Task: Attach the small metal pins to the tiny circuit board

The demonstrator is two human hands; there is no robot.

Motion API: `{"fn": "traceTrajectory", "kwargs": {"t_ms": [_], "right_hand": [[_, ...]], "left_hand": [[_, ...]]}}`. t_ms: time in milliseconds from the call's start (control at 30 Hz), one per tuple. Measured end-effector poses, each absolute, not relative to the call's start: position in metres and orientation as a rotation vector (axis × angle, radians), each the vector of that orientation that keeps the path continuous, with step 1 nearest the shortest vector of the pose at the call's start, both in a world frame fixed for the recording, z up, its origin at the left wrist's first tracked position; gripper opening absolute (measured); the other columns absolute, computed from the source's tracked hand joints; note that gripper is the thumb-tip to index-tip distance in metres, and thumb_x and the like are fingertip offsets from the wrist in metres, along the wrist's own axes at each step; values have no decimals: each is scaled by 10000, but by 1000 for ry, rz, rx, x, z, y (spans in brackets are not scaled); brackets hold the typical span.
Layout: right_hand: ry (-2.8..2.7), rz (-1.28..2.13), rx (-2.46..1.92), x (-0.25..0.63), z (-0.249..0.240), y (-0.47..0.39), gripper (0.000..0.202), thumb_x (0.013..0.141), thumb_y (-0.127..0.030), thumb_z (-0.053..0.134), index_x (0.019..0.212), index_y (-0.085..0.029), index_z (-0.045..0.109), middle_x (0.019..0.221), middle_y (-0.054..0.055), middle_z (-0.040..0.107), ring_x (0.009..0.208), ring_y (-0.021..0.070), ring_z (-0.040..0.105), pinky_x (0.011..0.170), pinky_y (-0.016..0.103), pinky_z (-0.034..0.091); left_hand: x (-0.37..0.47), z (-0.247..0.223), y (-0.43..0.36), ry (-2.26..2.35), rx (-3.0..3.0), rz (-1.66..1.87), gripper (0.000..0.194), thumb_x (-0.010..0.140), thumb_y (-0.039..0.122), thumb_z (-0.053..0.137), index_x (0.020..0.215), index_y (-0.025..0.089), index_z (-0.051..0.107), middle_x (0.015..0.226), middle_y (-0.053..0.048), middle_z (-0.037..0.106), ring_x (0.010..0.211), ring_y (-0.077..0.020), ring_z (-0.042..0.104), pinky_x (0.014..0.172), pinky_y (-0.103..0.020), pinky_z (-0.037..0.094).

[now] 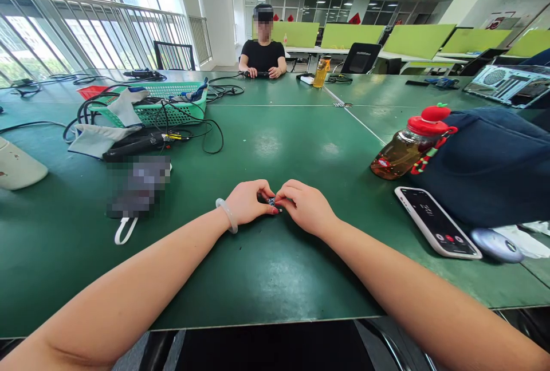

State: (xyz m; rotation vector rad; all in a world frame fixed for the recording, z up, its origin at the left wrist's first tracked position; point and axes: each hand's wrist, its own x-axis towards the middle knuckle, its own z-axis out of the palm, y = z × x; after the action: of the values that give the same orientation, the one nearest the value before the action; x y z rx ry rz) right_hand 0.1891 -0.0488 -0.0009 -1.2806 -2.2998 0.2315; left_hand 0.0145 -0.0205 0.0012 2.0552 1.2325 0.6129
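Note:
Above the middle of the green table [266, 279], my left hand [248, 202] pinches a small dark blue and silvery piece [271, 201] between thumb and fingers. It looks like a tiny circuit part, but it is too small to name for certain. My right hand [307, 205] meets it from the other side, thumb and forefinger closed at the same piece. Their fingertips almost touch and cover most of it. A tiny dark bit [280, 210] shows just below the right fingertips. A pale bangle [227, 215] circles my left wrist.
At left are a green basket [180, 112] with cables and gloves, and a blurred dark object [140, 188]. To the right lie a phone [436, 222], a tilted red-lidded bottle [397, 150], a navy bag [494, 165] and a mouse-like oval [496, 245]. Across sits another person [263, 56].

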Motion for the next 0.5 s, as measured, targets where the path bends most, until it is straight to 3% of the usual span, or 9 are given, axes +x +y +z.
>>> {"fn": "traceTrajectory", "kwargs": {"t_ms": [300, 500], "right_hand": [[-2434, -1, -1309, 189, 2, -53, 218, 868, -213, 439, 876, -224, 656, 893, 6, 619, 738, 116, 560, 598, 227, 373], [-2430, 111, -1314, 187, 2, -58, 213, 876, -275, 447, 949, -235, 643, 949, 12, 605, 760, 110, 570, 646, 226, 399]], "left_hand": [[13, -1, -18, 1227, 2055, 621, 307, 555, 392, 725, 714, 188, 560, 730, 10, 635, 700, -153, 582, 636, -270, 444], [2, -4, -6, 1541, 2150, 736, 201, 595, 318, 695, 723, 207, 587, 742, 6, 648, 729, -176, 590, 675, -298, 441]]}}
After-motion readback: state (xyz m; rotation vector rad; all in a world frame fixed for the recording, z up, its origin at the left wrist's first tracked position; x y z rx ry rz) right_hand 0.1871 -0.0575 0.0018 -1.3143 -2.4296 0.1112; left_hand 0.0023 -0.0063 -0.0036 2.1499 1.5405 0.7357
